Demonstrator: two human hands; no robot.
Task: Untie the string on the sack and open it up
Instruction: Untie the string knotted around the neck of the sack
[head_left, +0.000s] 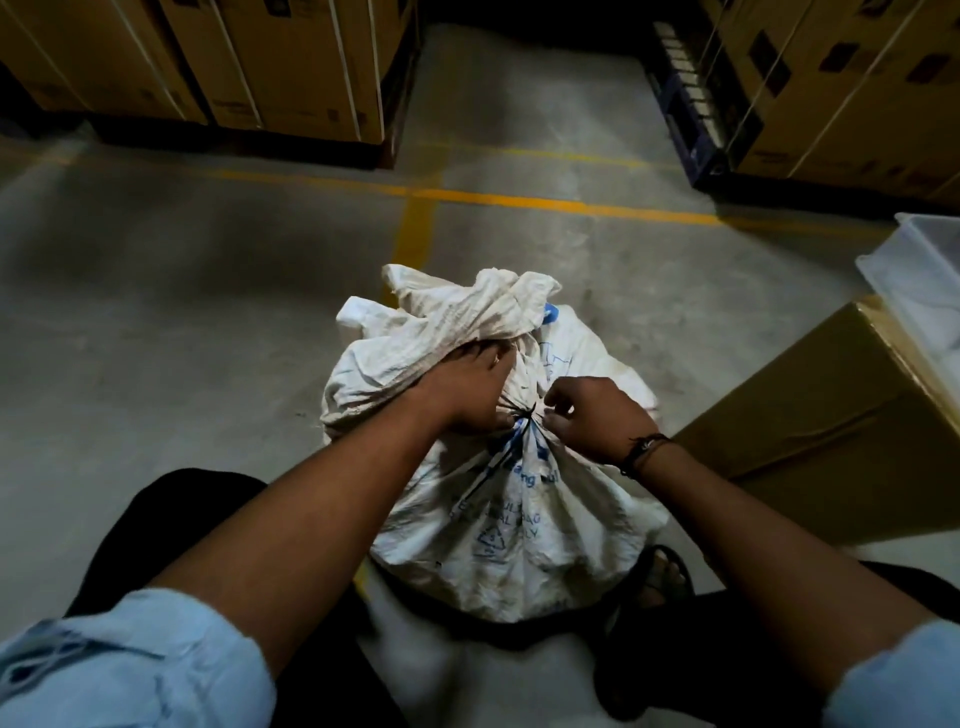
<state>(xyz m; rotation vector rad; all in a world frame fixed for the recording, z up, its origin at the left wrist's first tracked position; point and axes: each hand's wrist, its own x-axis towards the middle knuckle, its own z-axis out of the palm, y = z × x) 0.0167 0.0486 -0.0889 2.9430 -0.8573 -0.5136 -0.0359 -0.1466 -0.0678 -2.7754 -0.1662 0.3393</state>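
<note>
As sack (511, 525) sits between hands, left hand (467, 387) grips neck, right hand (589, 415) pinches string (524, 415)

The white sack (498, 519) carries blue print, creased and only partly legible. One line ends in "BAG", the line below ends in "LY", and higher up are fragments such as "ang". Beside them is a triangular recycling sign (491, 541), its number too blurred to read. The dark marks on the cardboard boxes (291, 67) cannot be read.
</note>
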